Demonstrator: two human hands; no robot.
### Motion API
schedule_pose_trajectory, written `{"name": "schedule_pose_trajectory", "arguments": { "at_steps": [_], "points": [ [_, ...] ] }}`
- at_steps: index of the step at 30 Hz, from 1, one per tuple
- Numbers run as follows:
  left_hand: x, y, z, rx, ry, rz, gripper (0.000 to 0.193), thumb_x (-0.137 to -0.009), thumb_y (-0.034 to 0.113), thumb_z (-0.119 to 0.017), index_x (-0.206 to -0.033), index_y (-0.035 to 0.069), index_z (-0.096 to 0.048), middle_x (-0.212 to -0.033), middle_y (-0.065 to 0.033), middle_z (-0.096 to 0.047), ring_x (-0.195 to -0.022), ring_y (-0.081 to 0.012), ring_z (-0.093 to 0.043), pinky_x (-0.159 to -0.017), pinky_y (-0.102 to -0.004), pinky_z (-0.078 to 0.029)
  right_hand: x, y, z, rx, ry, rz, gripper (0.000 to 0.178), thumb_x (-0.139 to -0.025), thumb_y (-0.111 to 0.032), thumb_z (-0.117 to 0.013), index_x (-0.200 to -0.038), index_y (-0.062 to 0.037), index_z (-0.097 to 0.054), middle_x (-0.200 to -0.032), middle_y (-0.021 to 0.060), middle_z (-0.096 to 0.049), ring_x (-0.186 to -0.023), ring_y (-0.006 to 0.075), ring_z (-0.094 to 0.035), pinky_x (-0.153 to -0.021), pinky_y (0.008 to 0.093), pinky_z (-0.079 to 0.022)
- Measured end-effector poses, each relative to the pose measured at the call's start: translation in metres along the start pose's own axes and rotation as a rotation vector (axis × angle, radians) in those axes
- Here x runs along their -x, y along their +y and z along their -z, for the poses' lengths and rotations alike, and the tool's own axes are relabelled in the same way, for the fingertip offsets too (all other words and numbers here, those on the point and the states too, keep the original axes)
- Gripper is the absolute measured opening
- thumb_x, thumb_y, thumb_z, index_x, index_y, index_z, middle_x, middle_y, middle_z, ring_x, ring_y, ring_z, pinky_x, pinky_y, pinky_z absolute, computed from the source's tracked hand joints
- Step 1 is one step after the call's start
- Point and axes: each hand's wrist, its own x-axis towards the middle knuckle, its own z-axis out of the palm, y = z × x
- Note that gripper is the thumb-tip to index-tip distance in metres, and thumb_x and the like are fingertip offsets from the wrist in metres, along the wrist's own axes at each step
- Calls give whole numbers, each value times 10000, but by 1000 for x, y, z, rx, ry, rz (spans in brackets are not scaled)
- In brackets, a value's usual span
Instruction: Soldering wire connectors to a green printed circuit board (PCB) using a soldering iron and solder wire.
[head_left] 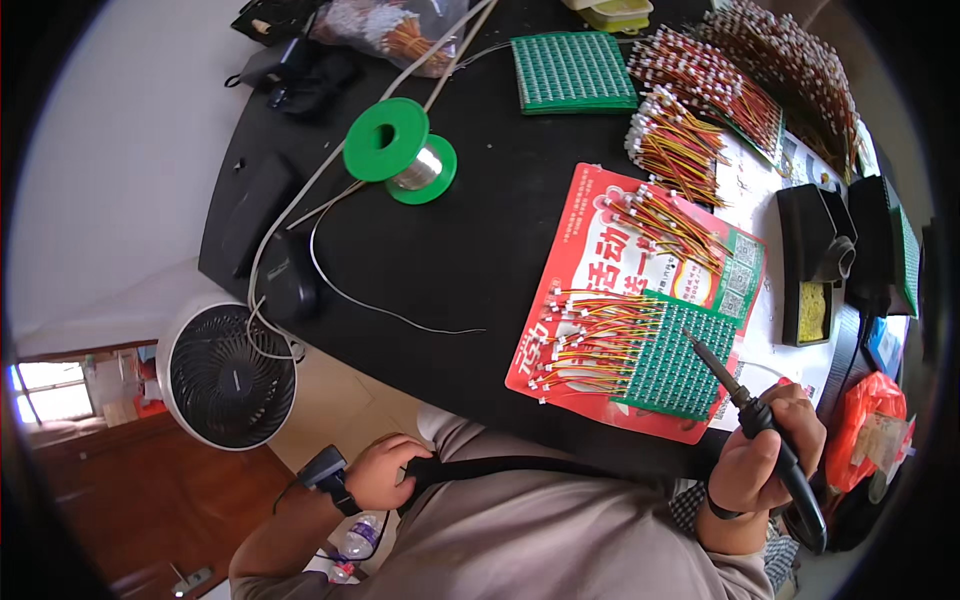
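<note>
My right hand (765,455) is closed round the black handle of a soldering iron (727,378). Its tip points at a green circuit board panel (685,350) with rows of small pads. Red and yellow wires with white connectors (597,345) run off the panel's left side. Panel and wires lie on a red printed sheet (560,240), with a loose bundle of similar wires (668,228) above them. Low at my waist, my left hand (385,472) has its fingers curled by a dark band; what they hold, if anything, is hidden.
A green spool of solder wire (400,152) stands on the black table (480,260), its loose end (400,318) trailing nearby. Stacked green panels (575,72) and more wire bundles (675,140) lie at the back. An iron stand with yellow sponge (813,312) is at right; a fan (233,378) stands left.
</note>
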Motion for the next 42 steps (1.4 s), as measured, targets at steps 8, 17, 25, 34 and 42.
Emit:
{"name": "schedule_pose_trajectory", "arguments": {
  "at_steps": [8, 17, 25, 34, 42],
  "points": [
    [11, 11, -3, -2, -75, -1, 366, -717, 72, -708, -1074, 55, -629, -1079, -173, -652, -1019, -381, -623, -873, -425, -508, -3, -11, -1, -55, -24, -6, 332, -971, -270, -591, -1077, 27, -488, -690, 100, -471, -569, 188, -453, -525, 328, -375],
    [50, -71, -87, 214, -6, 25, 213, -793, 75, -679, -1000, 24, -674, -873, -153, -692, -878, -275, -691, -803, -380, -520, -12, -10, 2, -168, -8, -39, 298, -925, -214, -622, -999, 55, -519, -717, 100, -490, -580, 185, -467, -531, 318, -385],
    [61, -14, -85, 226, -84, 181, 184, -765, 136, -720, -933, 64, -698, -916, -170, -686, -896, -382, -652, -800, -440, -525, -23, -6, 5, -164, 23, 29, 249, -864, -110, -640, -978, 76, -521, -657, 104, -503, -496, 195, -487, -483, 322, -397],
    [24, -27, -80, 172, -104, 160, 191, -766, 142, -724, -937, 60, -701, -925, -159, -687, -897, -371, -652, -809, -431, -527, -17, -3, 12, -132, -14, -10, 246, -855, -113, -662, -984, 41, -519, -622, 88, -519, -489, 213, -509, -478, 338, -421],
    [0, -40, -72, 147, -133, 131, 199, -766, 148, -728, -941, 57, -703, -934, -149, -689, -898, -361, -652, -817, -423, -528, -12, -2, 18, -95, -98, -16, 290, -858, -117, -669, -1038, 32, -498, -667, 91, -514, -514, 236, -515, -488, 367, -436]
  ]
}}
